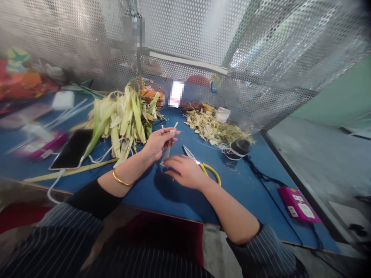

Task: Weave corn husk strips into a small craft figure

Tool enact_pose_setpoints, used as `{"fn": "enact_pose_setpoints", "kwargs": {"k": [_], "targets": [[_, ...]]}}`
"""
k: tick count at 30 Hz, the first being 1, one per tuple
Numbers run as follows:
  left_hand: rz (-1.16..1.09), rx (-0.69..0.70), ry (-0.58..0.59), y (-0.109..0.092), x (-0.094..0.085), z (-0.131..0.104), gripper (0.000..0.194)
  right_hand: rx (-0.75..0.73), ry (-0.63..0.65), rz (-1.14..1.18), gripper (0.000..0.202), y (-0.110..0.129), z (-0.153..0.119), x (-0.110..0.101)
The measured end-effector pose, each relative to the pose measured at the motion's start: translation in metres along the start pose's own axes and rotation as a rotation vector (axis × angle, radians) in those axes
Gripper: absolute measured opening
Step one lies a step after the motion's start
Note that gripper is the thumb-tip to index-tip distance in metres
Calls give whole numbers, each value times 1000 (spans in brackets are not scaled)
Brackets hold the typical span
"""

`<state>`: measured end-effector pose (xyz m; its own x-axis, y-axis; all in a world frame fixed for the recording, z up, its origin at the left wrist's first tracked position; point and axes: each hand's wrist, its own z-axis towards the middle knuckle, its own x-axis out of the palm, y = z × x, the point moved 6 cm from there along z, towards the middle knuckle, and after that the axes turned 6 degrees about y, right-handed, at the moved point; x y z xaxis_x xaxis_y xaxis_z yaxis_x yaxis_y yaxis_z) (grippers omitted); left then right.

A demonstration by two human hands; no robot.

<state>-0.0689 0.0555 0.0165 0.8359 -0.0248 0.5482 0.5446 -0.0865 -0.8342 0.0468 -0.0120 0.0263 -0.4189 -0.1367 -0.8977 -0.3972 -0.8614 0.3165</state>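
Note:
My left hand (158,143) pinches a narrow pale corn husk strip (168,150) above the table; its short tips stick up past the fingers. Just below and to the right, my right hand (187,170) has its fingers curled at the strip's lower end, partly hiding it. Right behind that hand lies a pair of scissors (209,168) with yellow handles, its blades parted slightly and pointing away. A heap of long green and pale corn husks (124,116) lies beyond my left hand.
Husk scraps (213,127) are piled at the back right, next to a dark spool with white thread (239,148). A black phone (74,148) with a white cable lies left. A magenta power strip (300,204) sits near the right edge. A perforated metal screen (185,34) stands behind.

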Motion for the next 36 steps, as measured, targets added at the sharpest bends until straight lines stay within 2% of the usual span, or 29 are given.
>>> {"fn": "enact_pose_setpoints", "kwargs": {"k": [2, 4, 6, 7, 8, 9, 12, 15, 17, 19, 21, 23, 26, 29, 32, 36], "targets": [[-126, -67, -13, 4, -5, 6, 14, 222, -146, 280, 25, -23, -1, -9], [-226, -156, 16, 9, -6, 9, 16, 483, -370, 481, 26, -48, -9, -22], [-211, -152, 66, 10, -3, 10, 16, 634, -501, 542, 26, -61, -17, -37], [-170, -128, 89, 9, -1, 9, 15, 668, -494, 509, 25, -63, -19, -45], [-124, -97, 93, 8, 0, 8, 14, 688, -435, 431, 24, -63, -21, -53], [-74, -71, 82, 8, 1, 6, 12, 701, -317, 306, 24, -61, -22, -59], [47, -39, -10, 9, -1, 3, 2, 757, 129, -157, 22, -57, -36, -66], [114, -54, -66, 10, -3, 2, 7, 885, 428, -316, 34, -60, -65, -60], [139, -54, -76, 10, -4, 1, 10, 894, 513, -313, 48, -58, -75, -52], [170, -53, -73, 10, -4, 1, 11, 847, 537, -332, 62, -53, -75, -43], [218, -43, -67, 9, -4, 1, 12, 804, 538, -377, 64, -48, -70, -36], [280, -33, -59, 9, -4, 1, 12, 806, 522, -432, 51, -45, -64, -29], [358, -27, -45, 8, -4, 2, 11, 891, 429, -506, 30, -50, -59, -28], [386, -32, -42, 8, -5, 3, 13, 1000, 334, -456, 35, -66, -63, -31], [370, -48, -51, 9, -8, 4, 16, 999, 209, -224, 43, -83, -68, -35], [288, -56, -65, 8, -11, 6, 17, 838, -65, 395, 46, -84, -64, -37]]}}
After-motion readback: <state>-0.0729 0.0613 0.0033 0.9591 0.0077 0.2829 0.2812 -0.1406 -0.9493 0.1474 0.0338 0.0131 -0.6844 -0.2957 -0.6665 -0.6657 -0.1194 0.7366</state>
